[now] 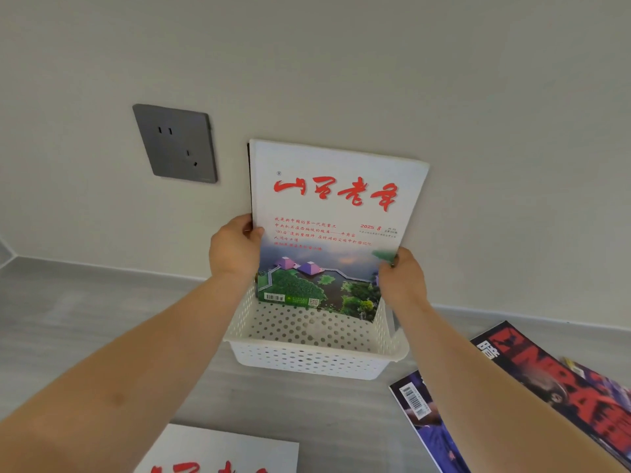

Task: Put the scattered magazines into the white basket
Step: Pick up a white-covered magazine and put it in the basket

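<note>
A white-covered magazine (331, 213) with red title script and a landscape photo stands upright, its lower edge inside the white perforated basket (307, 361) on the floor by the wall. My left hand (235, 249) grips its left edge and my right hand (403, 279) grips its lower right edge. A dark edge shows behind its spine, possibly another magazine. A similar white magazine (222, 452) lies on the floor at the bottom. A red-and-black magazine (560, 380) and a purple one (430, 425) lie at the right.
The basket stands against a pale wall with a skirting board. A grey wall socket (176, 143) sits left of the held magazine. The floor is grey wood-look boards.
</note>
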